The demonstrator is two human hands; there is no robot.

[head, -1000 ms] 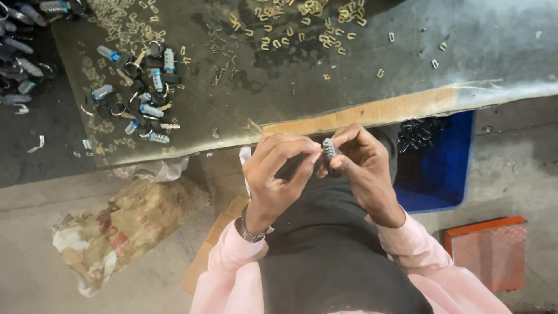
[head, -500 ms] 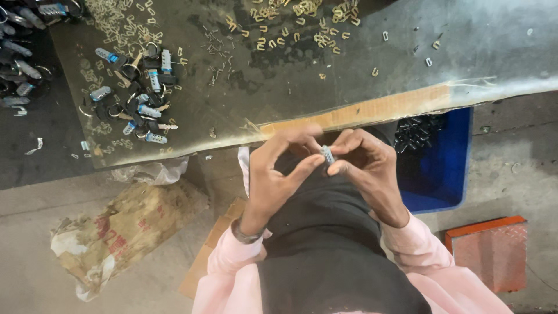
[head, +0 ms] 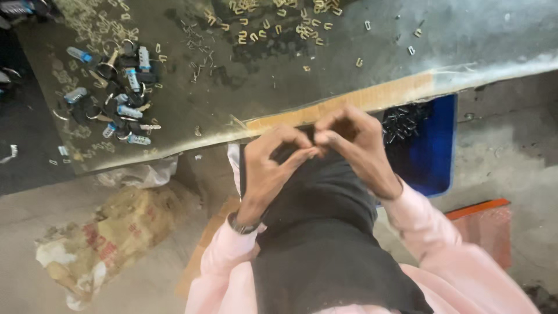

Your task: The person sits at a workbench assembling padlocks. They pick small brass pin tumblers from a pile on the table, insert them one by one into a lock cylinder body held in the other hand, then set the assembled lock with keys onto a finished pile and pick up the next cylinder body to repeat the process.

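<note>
Both hands, left (head: pixel 270 168) and right (head: pixel 354 148), meet fingertip to fingertip below the surface (head: pixel 325 75) edge, pinched narrow, whatever they hold hidden.

The person wears a pale pink long-sleeved top, its sleeves (head: pixel 427 224) loose and softly creased down to the wrists. Over the front lies a black apron-like cloth (head: pixel 325 232), plain and unmarked. A dark wristwatch (head: pixel 243 225) with a narrow band circles the left wrist. Both hands are bare, with no gloves or rings visible.
</note>
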